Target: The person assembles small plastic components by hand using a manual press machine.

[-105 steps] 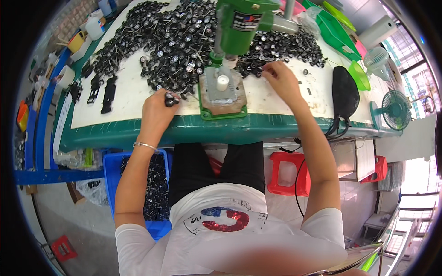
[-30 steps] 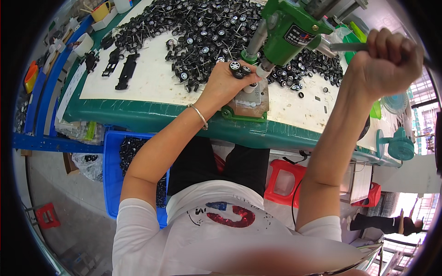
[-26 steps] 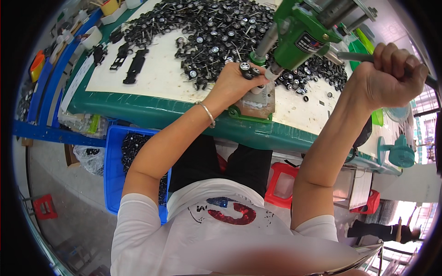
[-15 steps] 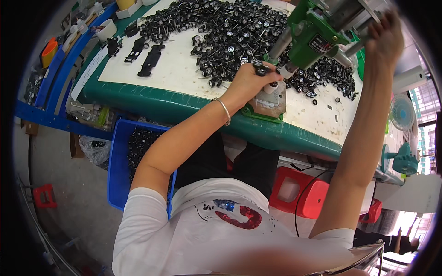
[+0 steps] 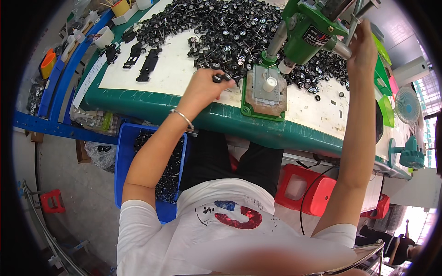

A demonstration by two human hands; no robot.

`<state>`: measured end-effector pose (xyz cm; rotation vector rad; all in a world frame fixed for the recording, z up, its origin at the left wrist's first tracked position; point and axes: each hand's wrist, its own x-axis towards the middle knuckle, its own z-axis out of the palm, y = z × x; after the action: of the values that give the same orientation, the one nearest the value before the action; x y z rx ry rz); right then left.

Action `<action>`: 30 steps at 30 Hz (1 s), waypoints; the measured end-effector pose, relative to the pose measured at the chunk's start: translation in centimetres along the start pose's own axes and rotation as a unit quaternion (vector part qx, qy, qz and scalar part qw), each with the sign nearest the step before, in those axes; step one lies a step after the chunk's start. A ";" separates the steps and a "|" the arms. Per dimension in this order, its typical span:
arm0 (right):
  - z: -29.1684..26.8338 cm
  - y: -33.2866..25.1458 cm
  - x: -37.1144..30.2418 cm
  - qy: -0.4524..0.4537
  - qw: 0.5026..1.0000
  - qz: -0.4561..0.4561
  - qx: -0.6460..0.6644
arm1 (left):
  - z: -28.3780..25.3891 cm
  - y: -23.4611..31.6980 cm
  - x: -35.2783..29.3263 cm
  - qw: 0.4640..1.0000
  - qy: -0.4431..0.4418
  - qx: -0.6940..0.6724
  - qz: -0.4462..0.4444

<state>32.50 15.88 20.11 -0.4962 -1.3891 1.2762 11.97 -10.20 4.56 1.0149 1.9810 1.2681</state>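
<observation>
My left hand (image 5: 202, 89) is closed around small black toy wheels (image 5: 218, 77) at the near edge of the wheel heap, left of the press. Up at the right, my right hand (image 5: 363, 53) grips the lever of the green hand press (image 5: 307, 40). Below the press head, a white round holder (image 5: 270, 83) stands on a grey plate fixed to the green-edged base (image 5: 258, 112). No wheel shows on that holder. The press's white tip (image 5: 286, 67) is raised above and apart from it.
A big heap of black wheels on metal axles (image 5: 225, 34) covers the table's far side. Black toy car chassis (image 5: 148, 65) lie at the left. Below the table edge sit a blue bin (image 5: 123, 161) of black parts and a red stool (image 5: 313, 195). A fan (image 5: 410, 154) stands right.
My left hand has moved left, away from the white holder, carrying wheels. The press tip has risen off the holder. My right hand has shifted slightly down and left with the lever.
</observation>
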 end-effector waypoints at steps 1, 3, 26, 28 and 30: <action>-0.4 0.3 -1.4 0.011 1.000 0.010 -0.009 | 0.9 0.1 0.3 0.997 0.002 0.076 0.034; -2.4 1.4 -3.8 -0.006 0.990 0.022 -0.137 | 2.1 1.0 0.6 0.986 0.020 0.156 0.061; -4.5 8.6 -13.0 -0.162 0.912 -0.104 -0.362 | -0.4 1.2 0.8 0.957 0.009 -0.287 0.033; -1.9 7.6 -13.6 -0.204 0.915 -0.121 -0.327 | -0.3 1.5 0.5 0.951 -0.009 -0.308 0.027; 0.2 7.0 -14.5 -0.261 0.905 -0.153 -0.300 | 0.0 1.7 0.4 0.950 -0.029 -0.310 0.030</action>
<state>33.88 5.69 7.71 -0.3261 -2.2402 0.7214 12.22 -9.40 6.08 0.7805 1.3597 1.7182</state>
